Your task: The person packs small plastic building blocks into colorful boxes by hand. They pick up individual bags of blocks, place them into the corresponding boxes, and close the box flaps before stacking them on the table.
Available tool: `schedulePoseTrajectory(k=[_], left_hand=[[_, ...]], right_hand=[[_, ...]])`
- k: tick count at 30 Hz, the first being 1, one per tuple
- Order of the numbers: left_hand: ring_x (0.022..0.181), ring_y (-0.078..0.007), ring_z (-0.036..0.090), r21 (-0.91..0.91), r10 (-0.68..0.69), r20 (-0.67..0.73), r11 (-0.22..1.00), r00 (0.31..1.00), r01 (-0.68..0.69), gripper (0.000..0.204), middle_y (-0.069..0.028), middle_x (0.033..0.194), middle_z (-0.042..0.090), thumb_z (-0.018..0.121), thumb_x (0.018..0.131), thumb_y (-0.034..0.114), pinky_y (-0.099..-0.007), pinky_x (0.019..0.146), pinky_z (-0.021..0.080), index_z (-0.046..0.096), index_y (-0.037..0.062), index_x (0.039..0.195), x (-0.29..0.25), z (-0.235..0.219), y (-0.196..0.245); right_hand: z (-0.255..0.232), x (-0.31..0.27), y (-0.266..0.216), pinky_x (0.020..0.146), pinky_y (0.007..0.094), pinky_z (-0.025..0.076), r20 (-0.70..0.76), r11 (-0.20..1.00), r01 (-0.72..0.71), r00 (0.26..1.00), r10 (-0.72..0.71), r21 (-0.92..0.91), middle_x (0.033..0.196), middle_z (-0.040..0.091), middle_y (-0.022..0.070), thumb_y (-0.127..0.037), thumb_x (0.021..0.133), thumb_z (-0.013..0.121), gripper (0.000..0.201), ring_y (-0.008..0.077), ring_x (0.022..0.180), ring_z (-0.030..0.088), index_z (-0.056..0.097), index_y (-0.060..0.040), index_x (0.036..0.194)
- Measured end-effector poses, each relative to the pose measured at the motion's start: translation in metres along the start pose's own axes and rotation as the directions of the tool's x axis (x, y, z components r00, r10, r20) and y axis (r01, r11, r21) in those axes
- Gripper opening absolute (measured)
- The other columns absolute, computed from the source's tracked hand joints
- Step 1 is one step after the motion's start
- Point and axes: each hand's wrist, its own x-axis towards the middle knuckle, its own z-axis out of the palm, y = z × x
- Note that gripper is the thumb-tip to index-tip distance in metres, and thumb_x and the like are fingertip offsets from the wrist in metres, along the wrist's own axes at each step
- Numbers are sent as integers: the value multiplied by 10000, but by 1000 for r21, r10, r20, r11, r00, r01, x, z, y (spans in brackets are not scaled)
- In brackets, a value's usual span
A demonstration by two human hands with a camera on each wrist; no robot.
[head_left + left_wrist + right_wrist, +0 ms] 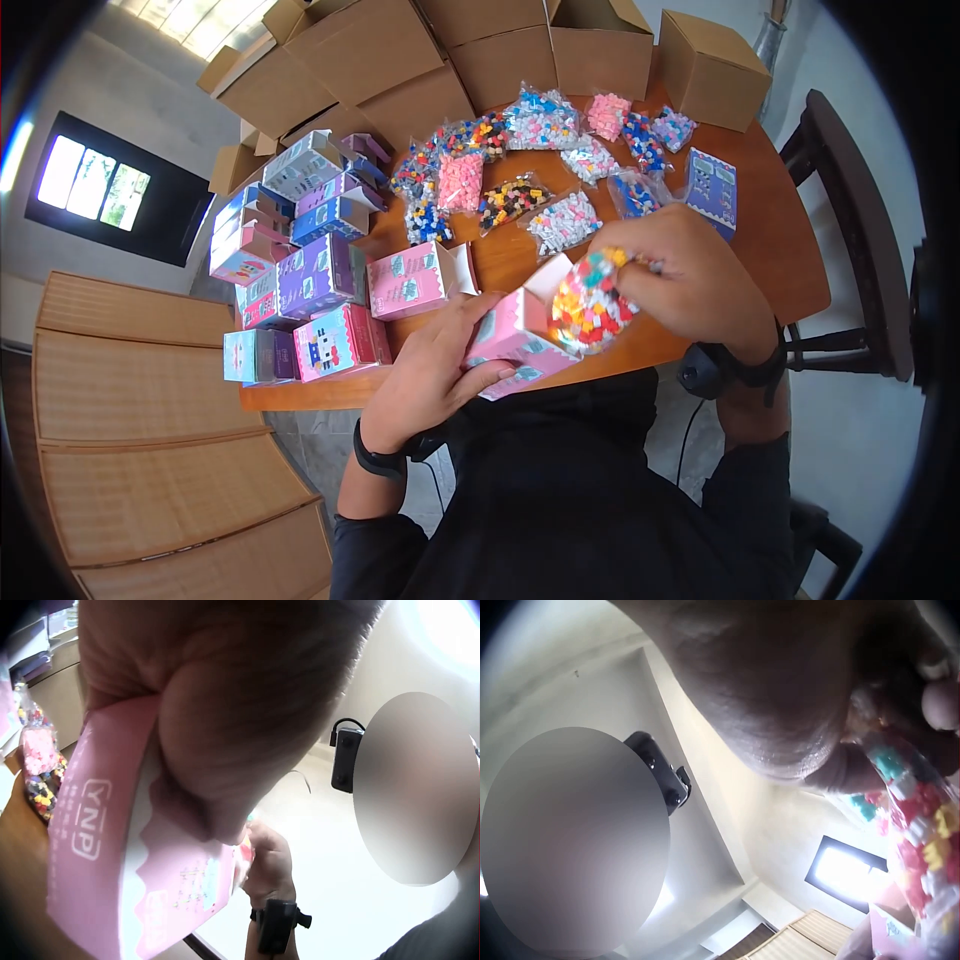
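Note:
My left hand (425,375) grips a pink cardboard box (520,345), tilted over the table's front edge with its flap end towards the right. In the left wrist view the pink box (97,847) shows white "YNP" lettering, and the thumb lies across its side. My right hand (690,275) pinches the top of a clear bag of small building blocks (595,305) in red, yellow, white and teal. The bag hangs right at the box's open end, overlapping it in the head view. In the right wrist view the bag (922,840) hangs below the curled fingers.
Several pink, purple and blue boxes (315,270) stand on the left of the wooden table (780,250). Bags of coloured blocks (565,220) lie across its middle and back. A blue box (712,190) lies at the right; cardboard cartons (370,60) line the back.

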Motion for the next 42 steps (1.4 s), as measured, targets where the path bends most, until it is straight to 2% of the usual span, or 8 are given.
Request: schedulePoseTrajectory(k=[7, 16, 19, 22, 27, 36, 39, 42], left_hand=[[981, -364, 547, -45, -19, 3, 999, 1000, 19, 627, -194, 1065, 535, 713, 809, 243, -391, 840, 438, 398, -7, 1291, 1, 2, -1], [1025, -331, 555, -265, -93, -124, 963, 988, 57, 653, -176, 1118, 551, 733, 792, 216, -368, 875, 435, 394, -6, 1304, -6, 12, -19], [1020, -332, 562, -96, 49, -101, 994, 994, -59, 650, -176, 1116, 556, 737, 783, 211, -373, 871, 438, 402, -4, 1298, -3, 5, -15], [1024, -332, 564, -62, 41, -22, 997, 999, -42, 649, -176, 1127, 556, 741, 775, 207, -373, 874, 437, 409, -3, 1292, 0, 9, -11], [1010, -315, 562, -372, -135, -230, 927, 964, 41, 617, -179, 1130, 552, 742, 772, 156, -356, 891, 430, 426, -2, 1278, -7, 26, -16], [865, -366, 561, -103, 1, -129, 995, 992, -15, 613, -174, 987, 558, 724, 775, 267, -405, 739, 457, 454, 12, 1262, -28, 37, -12], [856, -356, 555, -46, 41, -158, 998, 987, -49, 632, -172, 974, 560, 716, 775, 309, -399, 704, 456, 454, 10, 1266, -33, 26, -13], [932, -298, 574, -18, 19, -250, 1000, 968, -24, 614, -152, 1053, 553, 724, 784, 274, -377, 759, 474, 456, 3, 1267, -38, 7, -10]], right_hand=[[17, -1, -6, 472, 196, 378, -143, 822, -145, 954, 263, 551, 721, 580, 18, -94, 889, 505, 204, 54, 550, 531, 598, 13, 1036], [18, -14, -5, 503, 230, 429, -32, 872, -236, 961, 276, 429, 754, 608, 63, -71, 872, 528, 202, 85, 568, 562, 583, 31, 1038], [22, -12, 6, 573, 277, 481, -25, 990, 5, 1000, -2, 144, 794, 644, 110, -53, 832, 571, 243, 144, 641, 624, 554, 19, 1064], [31, -7, -14, 625, 303, 495, 50, 988, -127, 991, 123, 92, 836, 665, 142, -55, 801, 620, 328, 196, 717, 661, 515, -2, 1108], [47, -6, -21, 603, 334, 475, -166, 983, -3, 986, 34, 185, 819, 637, 154, -90, 813, 640, 257, 277, 714, 641, 556, -32, 1049], [71, -16, -3, 654, 412, 481, 388, 999, -6, 922, -10, 39, 823, 636, 130, -224, 876, 580, 228, 323, 732, 619, 626, -41, 1004], [71, -14, -20, 677, 395, 491, 354, 996, -29, 935, -1, 80, 859, 646, 135, -193, 850, 618, 225, 315, 752, 632, 624, -29, 1004], [88, -17, -13, 696, 383, 498, 14, 979, 88, 996, -93, 182, 883, 648, 152, -137, 815, 657, 229, 316, 775, 640, 622, -6, 999]])
